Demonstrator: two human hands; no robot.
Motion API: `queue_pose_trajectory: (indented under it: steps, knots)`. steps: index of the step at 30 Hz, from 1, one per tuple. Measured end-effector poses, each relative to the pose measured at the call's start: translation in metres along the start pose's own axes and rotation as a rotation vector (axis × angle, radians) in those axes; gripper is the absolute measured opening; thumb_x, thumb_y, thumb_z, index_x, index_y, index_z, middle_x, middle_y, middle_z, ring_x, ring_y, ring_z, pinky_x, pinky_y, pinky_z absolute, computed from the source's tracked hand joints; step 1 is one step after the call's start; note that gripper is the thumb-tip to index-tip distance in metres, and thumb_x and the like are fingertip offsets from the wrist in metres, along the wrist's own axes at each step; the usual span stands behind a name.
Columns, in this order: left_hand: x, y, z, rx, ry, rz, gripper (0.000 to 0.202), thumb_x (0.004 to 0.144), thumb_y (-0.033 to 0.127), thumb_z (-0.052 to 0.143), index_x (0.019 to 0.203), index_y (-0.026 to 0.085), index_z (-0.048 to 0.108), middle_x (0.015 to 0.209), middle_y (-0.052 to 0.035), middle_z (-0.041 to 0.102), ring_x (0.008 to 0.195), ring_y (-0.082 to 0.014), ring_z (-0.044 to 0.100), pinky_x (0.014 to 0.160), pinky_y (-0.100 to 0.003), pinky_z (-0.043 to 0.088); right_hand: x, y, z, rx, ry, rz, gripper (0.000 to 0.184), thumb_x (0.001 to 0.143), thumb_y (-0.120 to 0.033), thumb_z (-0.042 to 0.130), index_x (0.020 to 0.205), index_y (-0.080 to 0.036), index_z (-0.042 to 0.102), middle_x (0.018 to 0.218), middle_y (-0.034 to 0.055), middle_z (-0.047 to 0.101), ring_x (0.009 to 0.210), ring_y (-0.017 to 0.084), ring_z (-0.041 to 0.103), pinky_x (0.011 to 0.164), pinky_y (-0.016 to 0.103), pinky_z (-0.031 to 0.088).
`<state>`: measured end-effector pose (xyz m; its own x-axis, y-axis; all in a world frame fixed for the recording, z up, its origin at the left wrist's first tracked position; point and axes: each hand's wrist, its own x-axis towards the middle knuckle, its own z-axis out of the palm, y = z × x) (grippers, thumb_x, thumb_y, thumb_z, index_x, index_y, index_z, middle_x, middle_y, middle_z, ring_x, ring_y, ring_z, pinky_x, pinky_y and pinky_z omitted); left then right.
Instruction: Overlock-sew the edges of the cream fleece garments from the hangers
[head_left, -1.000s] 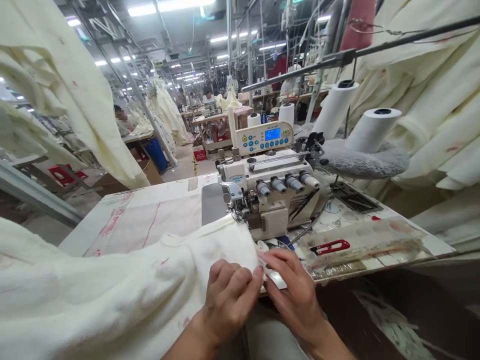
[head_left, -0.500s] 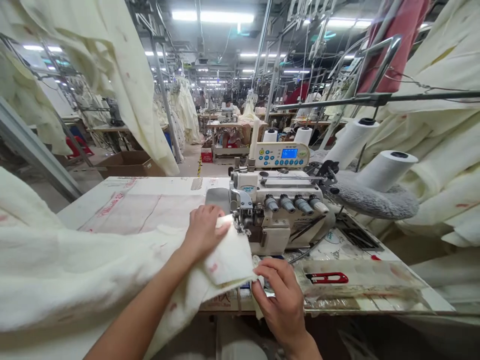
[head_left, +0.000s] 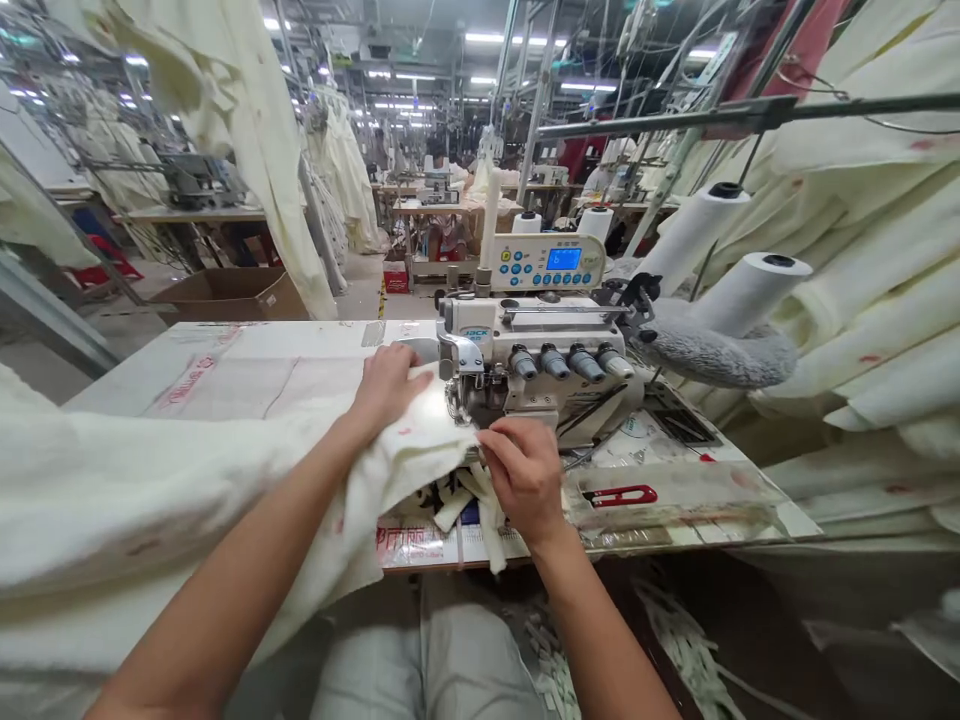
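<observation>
At the near edge are the person's pale-trousered legs (head_left: 420, 650), with the cream fabric (head_left: 187, 480) spreading at the left from the near side towards the sewing machine (head_left: 547, 325). Pale strips (head_left: 487, 510) hang over the near edge of the white surface (head_left: 120, 385), just below the right hand (head_left: 525, 475), which is closed in a pinch, thumb and fingers on the fabric's right edge, just in front of the machine. To its right, red-handled snips (head_left: 626, 495) lie in a shallow clear tray (head_left: 694, 485). The left hand (head_left: 386, 390) lies on top of the fabric, left of the needle area, fingers loosely curved and thumb spread partly away; whether it grips any cloth underneath I cannot tell. The fabric's far right end lies against the needle area, between the two hands. Four tension knobs (head_left: 555, 362) line the machine's front, and a control panel (head_left: 551, 262) with a lit blue display stands above its far side. Two large white thread cones (head_left: 761, 295) stand at the right by a grey fluffy pad (head_left: 720, 350). Cream cloth (head_left: 885, 340) hangs along the right side. Farther off, an open cardboard box (head_left: 232, 295) sits on the floor at the left, and ceiling lights (head_left: 514, 40) glow beyond.
</observation>
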<state>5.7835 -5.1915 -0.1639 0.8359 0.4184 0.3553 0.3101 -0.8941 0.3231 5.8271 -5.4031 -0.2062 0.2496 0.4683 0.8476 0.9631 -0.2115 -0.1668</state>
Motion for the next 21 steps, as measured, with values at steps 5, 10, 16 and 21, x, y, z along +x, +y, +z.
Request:
queue_pose_trajectory:
  steps: [5,10,16,21]
  knots:
    - [0.021,-0.008,0.004,0.008,0.016,0.001,0.018,0.084,0.029,0.045,0.086,0.014,0.054,0.095,-0.0072,0.054,0.1,-0.0252,0.05,0.087,-0.04,0.038,0.005,0.004,0.006,-0.094,-0.004,-0.011,0.016,0.089,-0.013,0.05,0.087,-0.019,0.065,0.083,0.005,0.062,0.081,0.018,0.052,0.074,0.033,0.036]
    - [0.047,-0.018,0.01,0.01,0.027,-0.031,0.012,0.084,0.027,0.048,0.085,0.015,0.052,0.099,-0.0084,0.055,0.106,-0.0276,0.05,0.089,-0.041,0.04,-0.01,-0.008,-0.001,-0.001,0.06,0.164,0.012,0.09,-0.016,0.051,0.095,-0.017,0.062,0.092,0.0076,0.062,0.087,0.019,0.054,0.078,0.033,0.039]
    - [0.049,-0.019,-0.002,0.005,0.034,-0.109,0.033,0.09,0.035,0.032,0.101,0.006,0.046,0.107,-0.0125,0.055,0.101,-0.0233,0.055,0.086,-0.033,0.041,-0.029,-0.029,-0.003,0.158,0.003,0.185,0.013,0.09,-0.016,0.05,0.097,-0.018,0.061,0.092,0.0079,0.062,0.086,0.019,0.056,0.076,0.033,0.042]
    - [-0.023,-0.043,-0.023,0.007,0.073,-0.267,0.04,0.09,0.042,0.032,0.108,0.008,0.042,0.095,-0.0127,0.063,0.084,-0.0229,0.063,0.074,-0.033,0.046,-0.039,-0.04,-0.004,0.377,-0.119,0.287,0.015,0.092,-0.02,0.047,0.098,-0.018,0.06,0.089,0.0068,0.064,0.084,0.019,0.058,0.075,0.031,0.043]
